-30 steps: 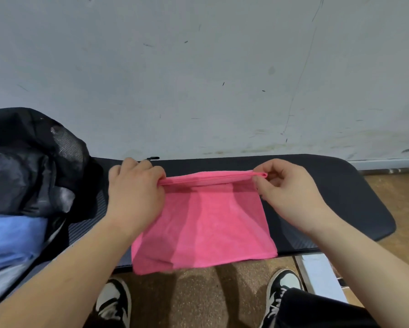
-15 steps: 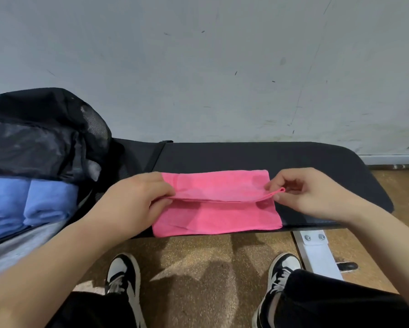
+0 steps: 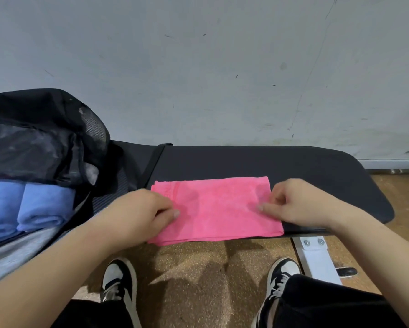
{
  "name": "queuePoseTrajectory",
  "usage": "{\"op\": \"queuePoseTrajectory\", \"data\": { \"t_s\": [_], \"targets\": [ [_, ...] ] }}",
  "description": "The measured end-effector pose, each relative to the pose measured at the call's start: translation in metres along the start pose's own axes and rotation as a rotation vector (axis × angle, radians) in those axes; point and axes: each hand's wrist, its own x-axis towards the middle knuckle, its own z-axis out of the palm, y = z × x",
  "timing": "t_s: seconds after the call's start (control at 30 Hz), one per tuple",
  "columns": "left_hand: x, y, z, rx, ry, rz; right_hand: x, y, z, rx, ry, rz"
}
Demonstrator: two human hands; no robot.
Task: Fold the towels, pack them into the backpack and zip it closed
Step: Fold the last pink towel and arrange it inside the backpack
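**A:** What lies around the person's work in the head view?

**B:** An open black backpack (image 3: 40, 138) sits at the left end of the tabletop (image 3: 293, 164), with two rolled blue towels (image 3: 42, 202) side by side in its mouth. Grey fabric (image 3: 14, 252) spreads below them. Both forearms reach in from the bottom corners. The left hand (image 3: 139, 216) covers the left end of the pink towel (image 3: 217, 209), and the right hand (image 3: 300, 204) covers its right edge.

**A:** How are the hands set?

**B:** Each rests on the towel with its fingers curled and one fingertip laid flat on the cloth. Blur hides whether either one pinches the fabric.

**A:** And the towel itself?

**B:** It lies folded into a flat rectangle on the middle of the tabletop, just right of the backpack. Its long axis runs left to right, along the tabletop and parallel to the wall (image 3: 198, 67). The near edge slightly overhangs the front of the tabletop. A hem band shows near the left end.

**A:** What about the surface and the room?

**B:** The tabletop is a black padded top on a white metal support (image 3: 317, 259). The wall behind is scuffed pale grey. The floor (image 3: 194, 268) is speckled brown, and two black-and-white sneakers (image 3: 118, 280) stand on it.
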Motion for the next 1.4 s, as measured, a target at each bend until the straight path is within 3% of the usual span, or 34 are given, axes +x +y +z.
{"op": "queuePoseTrajectory", "data": {
  "t_s": [0.1, 0.17, 0.4, 0.53, 0.6, 0.67, 0.77, 0.8, 0.87, 0.97, 1.07, 1.17, 1.27, 1.4],
  "targets": [
    [0.02, -0.009, -0.005, 0.004, 0.211, -0.059, 0.021, 0.006, 0.006, 0.06, 0.249, 0.025],
    [0.034, -0.015, -0.006, -0.013, 0.237, -0.111, 0.033, 0.01, 0.009, 0.049, 0.261, 0.055],
    [0.054, -0.032, -0.007, -0.085, 0.016, -0.24, 0.051, 0.018, 0.014, 0.104, 0.157, 0.117],
    [0.045, -0.033, -0.014, -0.133, -0.052, -0.291, 0.047, 0.017, 0.012, 0.291, 0.193, 0.096],
    [0.039, -0.034, -0.014, -0.187, -0.052, -0.307, 0.044, 0.018, 0.011, 0.513, 0.168, 0.121],
    [0.034, -0.035, -0.02, -0.34, -0.005, -0.338, 0.04, 0.018, 0.008, 0.805, 0.14, 0.153],
    [0.025, -0.031, -0.04, -0.912, 0.104, -0.381, 0.032, 0.018, -0.002, 1.186, 0.146, 0.194],
    [0.022, -0.03, -0.044, -1.097, 0.119, -0.378, 0.029, 0.02, -0.005, 1.273, 0.131, 0.183],
    [0.016, -0.027, -0.046, -1.236, 0.141, -0.396, 0.024, 0.021, -0.007, 1.379, 0.05, 0.154],
    [0.011, -0.018, -0.043, -1.202, 0.201, -0.429, 0.019, 0.018, -0.003, 1.347, 0.047, 0.165],
    [0.009, -0.015, -0.041, -1.226, 0.241, -0.43, 0.02, 0.011, -0.001, 1.256, 0.205, 0.142],
    [0.015, -0.014, -0.038, -1.083, 0.325, -0.507, 0.023, -0.004, 0.001, 1.136, 0.327, 0.097],
    [0.03, -0.01, -0.037, -0.918, 0.405, -0.544, 0.025, -0.017, -0.001, 1.119, 0.335, 0.137],
    [0.054, 0.008, -0.045, -0.96, 0.473, -0.506, 0.028, -0.028, -0.011, 1.092, 0.407, 0.153]
  ]
}}
